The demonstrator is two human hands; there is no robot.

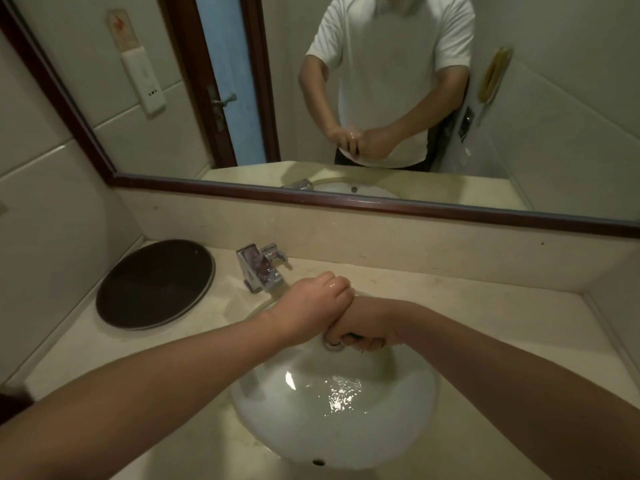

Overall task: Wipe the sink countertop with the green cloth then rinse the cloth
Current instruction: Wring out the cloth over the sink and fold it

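Note:
Both my hands are pressed together above the far part of the white sink basin point(277, 427). My left hand point(315, 306) is a wet fist on top, and my right hand point(363, 327) curls beneath and beside it. Only a small dark sliver of the green cloth point(351, 337) shows between the fingers; the rest is hidden inside the two grips. Water pools and ripples at the bottom of the basin. The beige countertop point(485, 306) surrounds the basin.
A chrome faucet point(259, 268) stands just behind and left of my hands. A dark round tray point(156, 282) lies on the counter's left corner. A wood-framed mirror point(346, 199) spans the wall behind, above a beige backsplash. A tiled wall closes the left side.

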